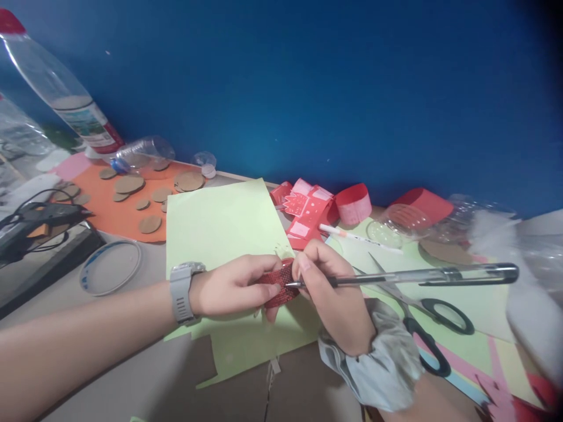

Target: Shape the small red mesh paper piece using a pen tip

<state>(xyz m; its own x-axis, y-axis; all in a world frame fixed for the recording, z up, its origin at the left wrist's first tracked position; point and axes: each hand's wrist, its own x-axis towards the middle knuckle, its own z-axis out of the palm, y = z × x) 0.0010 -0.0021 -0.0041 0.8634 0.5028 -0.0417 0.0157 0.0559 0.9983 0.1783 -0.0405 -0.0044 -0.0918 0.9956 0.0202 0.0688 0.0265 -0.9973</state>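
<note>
My left hand, with a grey watch at the wrist, pinches a small curved red piece covered in dark marks; I cannot tell what it is made of. A clear-barrelled pen is in my right hand, pointing left with its tip at the red piece's surface. The right fingers also meet the piece's right edge. A pale scrunchie circles my right wrist. Beneath both hands lies a light green paper sheet with a cut-out lower edge.
Scissors lie open at the right. Behind are red paper pieces, a white marker and clear plastic cups. Cardboard discs sit on orange paper at left, near a tape ring, a black glue gun and bottles.
</note>
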